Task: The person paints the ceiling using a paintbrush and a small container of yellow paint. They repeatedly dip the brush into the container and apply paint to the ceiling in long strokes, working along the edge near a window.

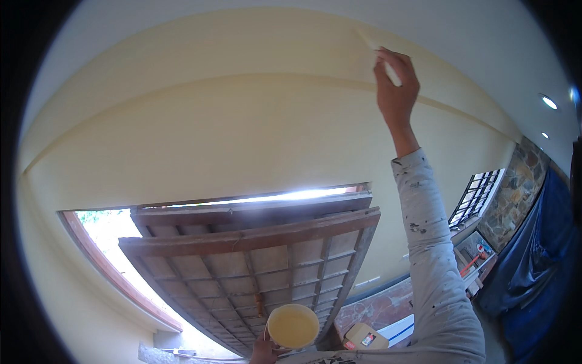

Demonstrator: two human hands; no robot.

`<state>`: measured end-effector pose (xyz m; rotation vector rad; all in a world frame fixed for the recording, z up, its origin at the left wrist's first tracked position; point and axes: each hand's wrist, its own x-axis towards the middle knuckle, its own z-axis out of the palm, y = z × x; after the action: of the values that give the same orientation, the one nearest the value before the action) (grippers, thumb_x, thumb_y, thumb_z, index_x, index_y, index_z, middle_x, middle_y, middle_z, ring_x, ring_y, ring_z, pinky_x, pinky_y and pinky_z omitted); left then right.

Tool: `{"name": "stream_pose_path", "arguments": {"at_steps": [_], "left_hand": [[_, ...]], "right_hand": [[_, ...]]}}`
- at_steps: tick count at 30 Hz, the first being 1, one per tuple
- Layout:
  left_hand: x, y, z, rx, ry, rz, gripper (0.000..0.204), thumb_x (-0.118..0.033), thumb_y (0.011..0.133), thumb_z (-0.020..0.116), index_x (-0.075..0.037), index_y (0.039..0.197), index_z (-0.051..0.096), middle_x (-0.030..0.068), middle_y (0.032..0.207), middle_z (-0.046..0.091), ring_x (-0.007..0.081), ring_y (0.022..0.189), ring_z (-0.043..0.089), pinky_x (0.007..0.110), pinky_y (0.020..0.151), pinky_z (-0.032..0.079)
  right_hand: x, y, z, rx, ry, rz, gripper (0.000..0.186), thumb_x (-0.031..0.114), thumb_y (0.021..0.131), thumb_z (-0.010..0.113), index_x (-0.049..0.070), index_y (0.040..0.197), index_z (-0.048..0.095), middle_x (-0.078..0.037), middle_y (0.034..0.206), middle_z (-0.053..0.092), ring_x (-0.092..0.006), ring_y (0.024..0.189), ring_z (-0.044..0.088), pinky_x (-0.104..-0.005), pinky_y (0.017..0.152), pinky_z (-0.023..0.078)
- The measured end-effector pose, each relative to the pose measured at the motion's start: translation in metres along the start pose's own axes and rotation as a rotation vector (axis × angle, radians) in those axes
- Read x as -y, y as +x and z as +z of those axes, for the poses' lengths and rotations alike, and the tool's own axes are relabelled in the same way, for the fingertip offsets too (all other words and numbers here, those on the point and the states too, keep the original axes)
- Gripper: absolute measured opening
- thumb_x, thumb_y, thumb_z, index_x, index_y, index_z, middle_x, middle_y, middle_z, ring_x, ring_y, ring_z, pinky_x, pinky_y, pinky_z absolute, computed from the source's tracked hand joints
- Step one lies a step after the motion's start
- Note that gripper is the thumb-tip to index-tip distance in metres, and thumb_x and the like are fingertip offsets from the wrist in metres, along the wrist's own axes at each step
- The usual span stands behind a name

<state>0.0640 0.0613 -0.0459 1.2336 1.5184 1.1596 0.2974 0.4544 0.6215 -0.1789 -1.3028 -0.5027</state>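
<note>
Raised high, my right hand is closed on a slim pale brush-like tool, its tip at the cream band of wall just below the white ceiling; the tip is hard to make out. My sleeve is pale with dark paint flecks. Low in the middle, my left hand grips a round container of cream-yellow liquid by its left side; most of that hand is hidden.
Large wooden gridded panels lean below the wall opening. At right are a barred window, stone wall, blue sheet and shelf with tools. A tan jerrycan sits low beside my right forearm.
</note>
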Motion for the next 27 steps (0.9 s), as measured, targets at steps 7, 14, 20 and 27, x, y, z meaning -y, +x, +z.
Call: {"name": "stream_pose_path", "arguments": {"at_steps": [7,14,20,27], "left_hand": [[-0.058,-0.005,0.000,-0.053,-0.190,-0.034,0.069,-0.051,0.077,0.092,0.000,0.121,0.076,0.0260,0.151,0.057,0.0430,0.110,0.070,0.052,0.086,0.061],[-0.052,-0.015,-0.003,-0.054,-0.086,-0.017,0.066,-0.032,0.085,0.089,0.002,0.136,0.066,0.0254,0.159,0.050,0.0426,0.113,0.071,0.047,0.086,0.063],[-0.043,-0.014,-0.002,-0.040,-0.174,-0.012,0.063,-0.029,0.086,0.088,0.002,0.136,0.066,0.0255,0.159,0.050,0.0423,0.113,0.071,0.047,0.085,0.063],[-0.040,-0.014,-0.005,-0.035,-0.219,-0.025,0.060,-0.024,0.087,0.086,0.002,0.136,0.066,0.0256,0.158,0.051,0.0419,0.112,0.071,0.046,0.084,0.063]], "right_hand": [[0.003,0.000,0.014,-0.042,-0.094,0.102,0.016,0.002,0.092,0.075,0.007,0.107,0.079,-0.008,0.110,0.077,-0.0241,0.101,0.076,-0.0363,0.088,0.060],[0.075,0.000,0.074,0.023,0.095,-0.194,0.016,0.001,0.088,0.076,0.008,0.102,0.078,-0.008,0.107,0.076,-0.0256,0.095,0.076,-0.0361,0.080,0.061],[0.077,0.004,0.106,0.045,0.090,-0.248,0.014,0.003,0.087,0.077,0.009,0.100,0.079,-0.005,0.104,0.076,-0.0246,0.089,0.075,-0.0358,0.075,0.061],[0.057,0.000,0.098,-0.024,-0.030,-0.167,0.012,0.006,0.088,0.076,0.009,0.099,0.079,-0.004,0.101,0.075,-0.0245,0.084,0.074,-0.0363,0.072,0.059]]}}
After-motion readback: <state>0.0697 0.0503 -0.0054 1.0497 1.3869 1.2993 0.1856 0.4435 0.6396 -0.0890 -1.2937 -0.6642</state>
